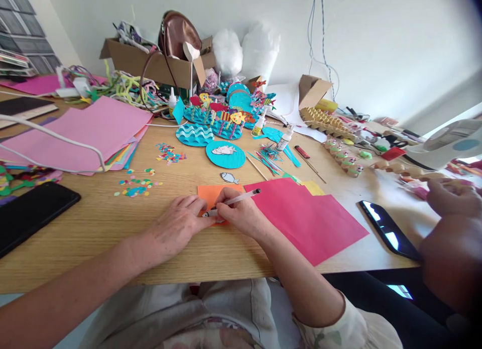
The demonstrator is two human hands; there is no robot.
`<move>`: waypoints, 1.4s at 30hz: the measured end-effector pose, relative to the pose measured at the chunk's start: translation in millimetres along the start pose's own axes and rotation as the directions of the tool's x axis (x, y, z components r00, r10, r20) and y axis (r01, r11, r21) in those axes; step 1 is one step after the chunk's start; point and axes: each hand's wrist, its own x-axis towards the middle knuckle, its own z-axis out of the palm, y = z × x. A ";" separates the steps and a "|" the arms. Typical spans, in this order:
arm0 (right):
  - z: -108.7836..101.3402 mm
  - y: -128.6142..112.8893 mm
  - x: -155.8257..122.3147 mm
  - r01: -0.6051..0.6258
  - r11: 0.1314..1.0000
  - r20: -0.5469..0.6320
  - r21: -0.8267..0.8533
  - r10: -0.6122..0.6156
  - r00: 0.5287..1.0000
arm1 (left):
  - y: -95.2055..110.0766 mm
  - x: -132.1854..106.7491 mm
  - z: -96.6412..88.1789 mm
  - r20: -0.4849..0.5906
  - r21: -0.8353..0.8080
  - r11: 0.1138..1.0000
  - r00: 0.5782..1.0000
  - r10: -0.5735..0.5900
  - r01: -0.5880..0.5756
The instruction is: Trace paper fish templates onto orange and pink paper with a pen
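My right hand (241, 214) is closed around a white pen (241, 198), its tip down on a small paper fish cut-out (208, 214) lying on an orange sheet (213, 193). My left hand (179, 222) lies flat beside it, fingers spread, fingertips pressing the orange sheet and the cut-out's edge. A red-pink paper sheet (309, 221) lies just right of my right hand. Another small paper fish (229, 178) sits on the wood beyond the orange sheet, and a teal disc with a fish (225, 153) lies farther back.
A black phone (30, 213) lies left, another phone (387, 231) right. A stack of pink paper (75, 133), confetti bits (137, 186), teal craft discs (222, 120), glue bottles (285, 137) and cardboard boxes (150, 63) crowd the table. Another person's hand (450, 198) is at right.
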 end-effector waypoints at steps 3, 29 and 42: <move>0.3 -0.7 0.4 -0.002 1.000 0.002 0.003 0.002 1.000 | 1.4 -1.4 0.5 -0.019 0.012 1.000 1.000 -0.016 0.016; 5.7 -9.4 2.7 0.037 0.999 0.144 0.026 -0.041 0.989 | 11.3 -2.4 -4.3 -0.006 0.022 0.997 0.998 -0.069 0.069; 6.0 -7.2 4.5 0.034 0.995 0.172 0.089 -0.049 0.984 | 9.1 -2.9 -0.5 -0.009 0.004 0.998 0.998 -0.067 0.067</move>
